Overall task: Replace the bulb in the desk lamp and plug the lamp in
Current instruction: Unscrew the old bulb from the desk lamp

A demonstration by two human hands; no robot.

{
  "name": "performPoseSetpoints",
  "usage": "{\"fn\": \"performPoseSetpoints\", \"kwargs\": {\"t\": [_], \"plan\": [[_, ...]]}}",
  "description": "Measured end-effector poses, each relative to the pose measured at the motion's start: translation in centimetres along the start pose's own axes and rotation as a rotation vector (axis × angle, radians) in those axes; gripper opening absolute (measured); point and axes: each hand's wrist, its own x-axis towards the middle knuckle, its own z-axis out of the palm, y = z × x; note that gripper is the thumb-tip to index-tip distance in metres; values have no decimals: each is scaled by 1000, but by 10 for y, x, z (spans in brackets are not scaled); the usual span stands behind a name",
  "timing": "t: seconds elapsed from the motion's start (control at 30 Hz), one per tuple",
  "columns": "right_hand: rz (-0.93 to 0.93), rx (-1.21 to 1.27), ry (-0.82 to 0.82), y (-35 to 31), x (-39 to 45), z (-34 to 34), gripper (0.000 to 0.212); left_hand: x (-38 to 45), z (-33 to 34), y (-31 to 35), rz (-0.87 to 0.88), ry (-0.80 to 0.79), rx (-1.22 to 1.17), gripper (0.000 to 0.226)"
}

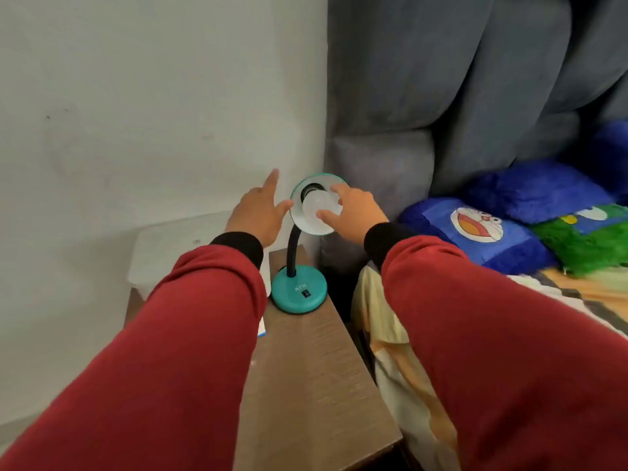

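Desk lamp (299,294), teal base with black gooseneck, stands at the far end of a narrow wooden bedside table (316,379), between a white wall and a grey upholstered headboard (380,158). Its shade (307,226) is tipped up so the open mouth faces the person.

Progress: a white bulb (321,207) sits inside the shade, in front of the dark socket. Whether this is the old bulb coming out or the new one going in cannot be told from the view, nor how far its thread is engaged. A white-and-blue object, possibly a bulb box, shows only as a sliver behind the left sleeve. No plug, cord or wall outlet is visible, so the plugging-in step is judged outstanding.

Grip: the right hand (356,215) reaches into the shade from the right; forefinger above and thumb below curl round the bulb's globe and hold it, as for turning. The left hand (256,212) is spread with fingers straight, the forefinger pointing up; its thumb tip lies at the shade's left rim, apparently steadying it, though firm contact cannot be confirmed. It holds nothing.

Bedding and blue and green plush cushions lie to the right, clear of the work.
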Motion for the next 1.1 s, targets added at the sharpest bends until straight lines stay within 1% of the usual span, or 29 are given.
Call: {"fn": "performPoseSetpoints", "kwargs": {"t": [0.07, 0.13, 0.23, 0.47, 0.53, 0.6, 0.8, 0.9, 0.93, 1.03, 1.1], "plan": [[-9, 80, 53, 1, 3, 9, 61, 6, 3, 4, 101, 5, -116, 56], [8, 126, 67, 2, 5, 21, 64, 11, 9, 6, 165, 2, -186, 54], [59, 244, 83, 5, 14, 33, 64, 20, 19, 3, 190, -31, -263, 52], [142, 541, 146, 6, 19, 47, 59, 31, 25, -9, 217, -2, -289, 57], [124, 525, 170, 5, 22, 50, 58, 32, 25, -11, 225, 21, -298, 58], [88, 449, 174, 4, 23, 51, 57, 33, 25, -12, 231, 52, -298, 58], [-72, 280, 155, 6, 19, 52, 52, 31, 24, -8, 242, 85, -301, 56], [-130, 195, 215, 9, 17, 57, 57, 32, 25, -8, 233, 89, -301, 57], [-115, 218, 221, 9, 16, 59, 61, 33, 25, -8, 236, 89, -295, 57], [49, 469, 199, 8, 17, 62, 73, 35, 25, -7, 247, 79, -277, 57], [94, 510, 213, 7, 21, 62, 72, 35, 26, -7, 258, 81, -267, 57]]}}
